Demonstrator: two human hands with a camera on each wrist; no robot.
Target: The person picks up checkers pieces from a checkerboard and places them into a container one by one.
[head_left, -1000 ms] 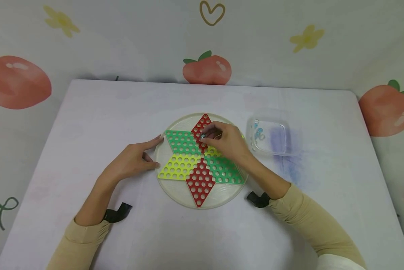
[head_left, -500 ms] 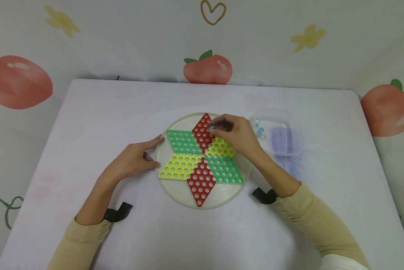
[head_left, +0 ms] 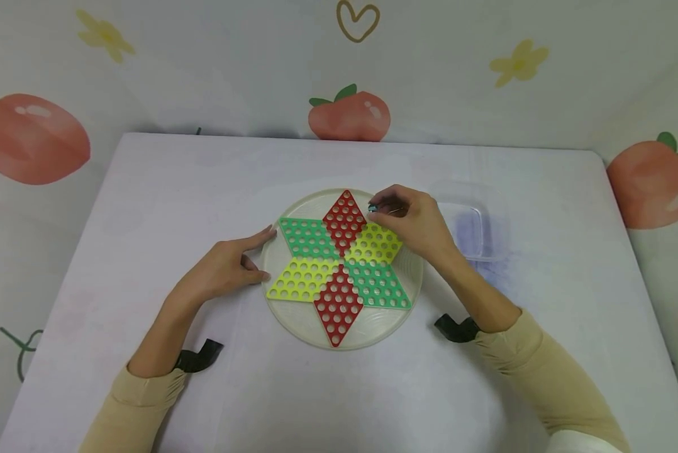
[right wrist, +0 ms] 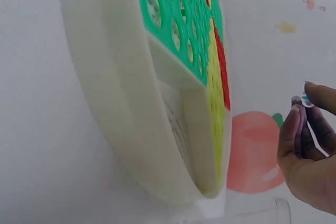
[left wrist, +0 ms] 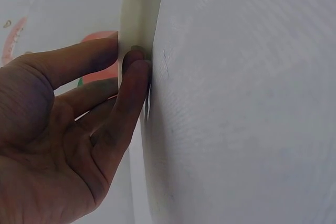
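A round, off-white Chinese checkers board [head_left: 294, 321] lies on the table, its star of red, green and yellow points full of holes. My left hand [head_left: 226, 267] touches the board's left rim with thumb and fingertips. In the left wrist view those fingers [left wrist: 137, 85] lie against the pale side wall of the board. Above the board's upper right part, my right hand [head_left: 418, 220] pinches a clear marble [head_left: 372, 207] with blue in it between thumb and fingertips. That marble [right wrist: 306, 99] also shows in the right wrist view, held clear of the board.
A clear plastic container [head_left: 500, 220] stands just right of the board, its left part hidden behind my right hand. The white table [head_left: 203, 182] extends around the board, with a fruit-printed backdrop [head_left: 248, 75] behind it.
My right hand has moved right, from over the red upper point toward the container, with the marble still pinched. My left hand has stayed at the rim.
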